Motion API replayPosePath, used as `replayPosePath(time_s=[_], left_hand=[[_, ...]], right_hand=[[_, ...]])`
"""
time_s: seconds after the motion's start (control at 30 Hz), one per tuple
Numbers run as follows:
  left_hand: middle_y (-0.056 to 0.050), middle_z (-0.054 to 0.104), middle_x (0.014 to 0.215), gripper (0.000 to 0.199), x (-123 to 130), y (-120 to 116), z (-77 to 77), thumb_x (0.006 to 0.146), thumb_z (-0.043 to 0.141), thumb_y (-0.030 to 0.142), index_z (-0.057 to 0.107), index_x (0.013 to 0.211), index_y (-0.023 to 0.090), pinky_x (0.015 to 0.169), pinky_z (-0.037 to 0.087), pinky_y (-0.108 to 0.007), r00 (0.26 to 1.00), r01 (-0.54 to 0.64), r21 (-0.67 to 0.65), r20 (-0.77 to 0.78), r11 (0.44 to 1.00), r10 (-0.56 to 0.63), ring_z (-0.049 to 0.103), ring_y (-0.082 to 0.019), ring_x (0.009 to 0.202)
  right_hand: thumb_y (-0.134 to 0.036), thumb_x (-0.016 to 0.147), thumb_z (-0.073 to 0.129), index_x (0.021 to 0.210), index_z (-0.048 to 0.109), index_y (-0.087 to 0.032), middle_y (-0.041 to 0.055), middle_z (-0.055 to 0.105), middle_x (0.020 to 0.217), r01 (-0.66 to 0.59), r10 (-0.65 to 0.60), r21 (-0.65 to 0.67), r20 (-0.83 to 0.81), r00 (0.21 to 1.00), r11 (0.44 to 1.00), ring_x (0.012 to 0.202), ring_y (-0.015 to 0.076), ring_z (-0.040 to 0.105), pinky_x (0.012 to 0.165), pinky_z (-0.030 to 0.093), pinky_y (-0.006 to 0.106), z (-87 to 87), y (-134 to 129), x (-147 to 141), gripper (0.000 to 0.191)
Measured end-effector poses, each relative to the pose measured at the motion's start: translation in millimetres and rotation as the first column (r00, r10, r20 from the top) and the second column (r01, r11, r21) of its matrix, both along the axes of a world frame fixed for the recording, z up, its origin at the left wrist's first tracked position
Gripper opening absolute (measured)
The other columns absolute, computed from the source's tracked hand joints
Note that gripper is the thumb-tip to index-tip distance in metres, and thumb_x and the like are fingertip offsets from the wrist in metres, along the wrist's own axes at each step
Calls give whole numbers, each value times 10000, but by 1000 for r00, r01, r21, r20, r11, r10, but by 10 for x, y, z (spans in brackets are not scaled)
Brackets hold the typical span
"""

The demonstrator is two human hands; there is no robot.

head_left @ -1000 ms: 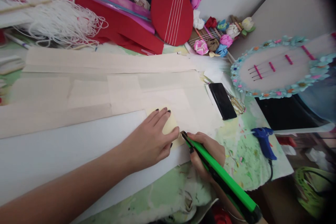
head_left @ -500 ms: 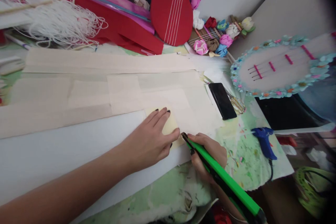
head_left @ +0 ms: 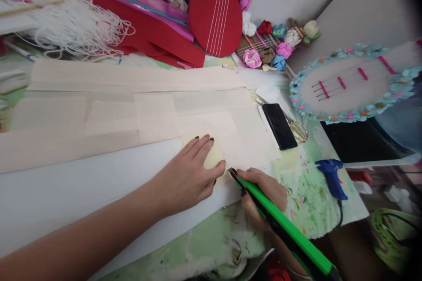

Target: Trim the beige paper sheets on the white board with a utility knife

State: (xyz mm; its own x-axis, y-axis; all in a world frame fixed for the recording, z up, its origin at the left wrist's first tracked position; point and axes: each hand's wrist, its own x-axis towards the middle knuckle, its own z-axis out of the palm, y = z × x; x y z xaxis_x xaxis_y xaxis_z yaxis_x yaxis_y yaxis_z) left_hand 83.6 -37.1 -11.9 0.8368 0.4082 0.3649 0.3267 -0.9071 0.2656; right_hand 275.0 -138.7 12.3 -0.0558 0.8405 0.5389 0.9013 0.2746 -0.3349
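My left hand [head_left: 189, 175] lies with its fingers spread on a small pale yellow sheet [head_left: 213, 158], which rests over a white board [head_left: 108, 175] and cream paper pieces [head_left: 154, 114]. A long green cutter [head_left: 286, 219] with a black edge is held in my right hand [head_left: 263, 193]. Its tip points at the right edge of the yellow sheet, just beside my left thumb. Part of the yellow sheet is hidden beneath my left hand.
A black phone [head_left: 279, 126] lies by gold scissors [head_left: 298, 131] on the right. Beyond are a blue glue gun [head_left: 332, 179], a red guitar shape [head_left: 216, 17], paper flowers [head_left: 252, 58] and white string [head_left: 75, 22].
The green cutter and my right hand have shifted slightly to the right. My left hand stays in place on the yellow sheet.
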Motion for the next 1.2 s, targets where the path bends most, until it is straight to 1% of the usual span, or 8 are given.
replayPosePath(time_s=[0.1,0.23,0.4,0.63,0.8,0.93,1.07,1.2], left_hand=[[-288,431,1372,324,0,-3,-2,869,580,218,606,1186,158,1081,369,-587,1000,2,-4,2,1000,-2,408,-469,1336],[-300,422,1372,333,-6,-4,-10,864,589,216,605,1190,153,1084,366,-584,1000,4,-3,3,1000,-4,403,-472,1339],[-297,417,1378,326,-6,-2,-10,870,582,223,604,1187,155,1081,368,-587,1000,2,0,12,1000,-2,404,-473,1338],[-291,427,1373,331,-5,-8,-10,867,581,216,602,1192,155,1079,369,-587,1000,5,5,13,1000,-5,405,-465,1340],[-277,424,1404,346,-11,-10,-10,862,604,222,600,1203,166,1082,365,-589,1000,7,-5,-9,1000,-7,386,-459,1356],[-270,413,1424,364,-24,-9,-8,854,619,222,595,1214,174,1085,354,-600,1000,14,-14,-3,1000,-14,365,-459,1367],[-251,411,1431,368,-20,-3,-6,856,612,224,588,1221,186,1082,355,-607,1000,18,-16,-16,1000,-18,358,-453,1373],[-227,409,1446,369,-13,-7,-16,853,619,233,592,1219,196,1098,339,-601,1000,10,-24,-3,1000,-10,342,-436,1387]], right_hand=[[-133,717,474,929,654,-184,3,664,655,-53,53,-14,3,999,999,509,141,640,491,498,236,13,-2,12,283],[-149,734,482,950,657,-183,14,667,665,-51,51,11,10,999,999,539,158,653,523,520,254,32,-9,25,281],[-151,728,471,949,646,-184,6,663,637,-67,67,11,38,997,998,509,156,649,506,519,248,29,-12,33,284],[-173,745,481,952,663,-181,51,737,778,-12,10,25,46,999,1000,659,188,724,601,569,273,26,-49,29,276],[-178,737,481,934,657,-188,25,706,704,-4,4,19,0,1000,1000,583,177,693,557,551,273,50,-36,8,264],[-157,717,475,937,650,-189,12,681,671,-35,35,5,-15,999,999,544,165,667,529,530,262,47,-7,-17,283],[-143,704,453,887,639,-194,-3,643,621,3,-3,3,-43,999,1000,483,151,624,475,491,252,14,0,-30,266],[-141,718,475,927,653,-180,3,638,623,-46,46,-30,-8,999,999,505,156,630,495,499,254,39,-27,-1,277]])
